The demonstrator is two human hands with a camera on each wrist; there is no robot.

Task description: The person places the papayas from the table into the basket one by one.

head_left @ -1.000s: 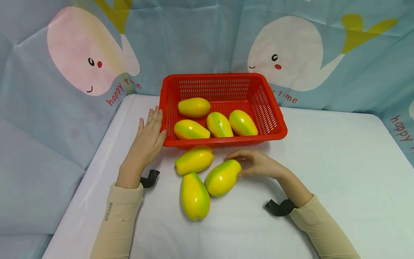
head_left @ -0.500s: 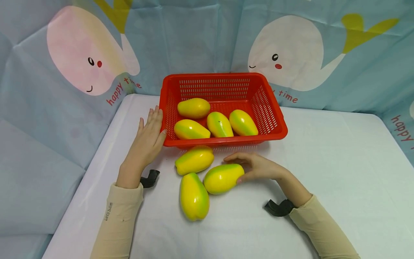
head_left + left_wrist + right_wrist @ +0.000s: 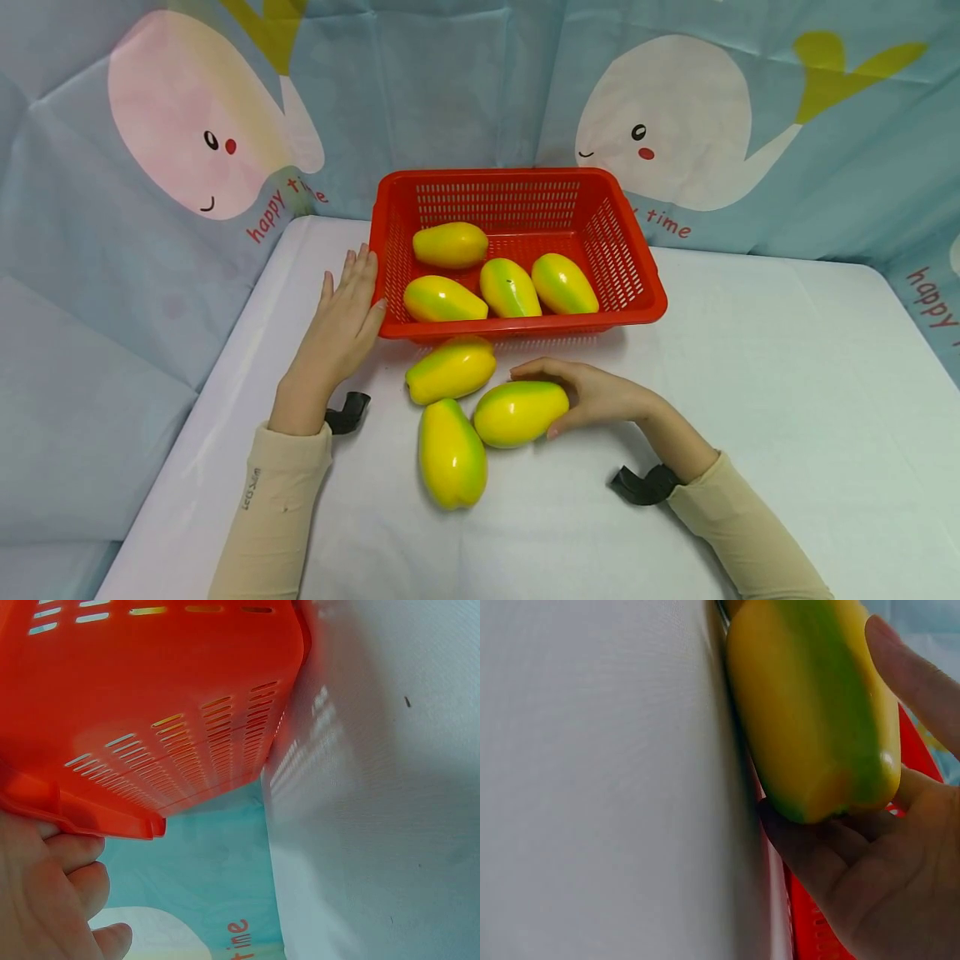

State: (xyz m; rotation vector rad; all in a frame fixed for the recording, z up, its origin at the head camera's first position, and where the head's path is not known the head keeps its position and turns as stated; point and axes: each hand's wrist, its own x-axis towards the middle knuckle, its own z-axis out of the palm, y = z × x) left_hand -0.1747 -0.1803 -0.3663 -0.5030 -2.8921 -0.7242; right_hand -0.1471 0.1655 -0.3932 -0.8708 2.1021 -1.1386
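Yellow-green fruit [image 3: 519, 414] in the curl of the right hand [image 3: 600, 395] — just in front of the red basket [image 3: 525, 327].
The right thumb lies on its near side, fingers round the far side, at the end away from two loose fruits [image 3: 452, 454] on the white cloth [image 3: 750, 400]; whether it is clear of the cloth I cannot tell. Its smooth skin probably calls for a deeper, even hold — palm snug to the blunt end — and care not to nudge its neighbours. The left hand [image 3: 341, 312], fingers straight along the basket's left side, should steady it without pushing.
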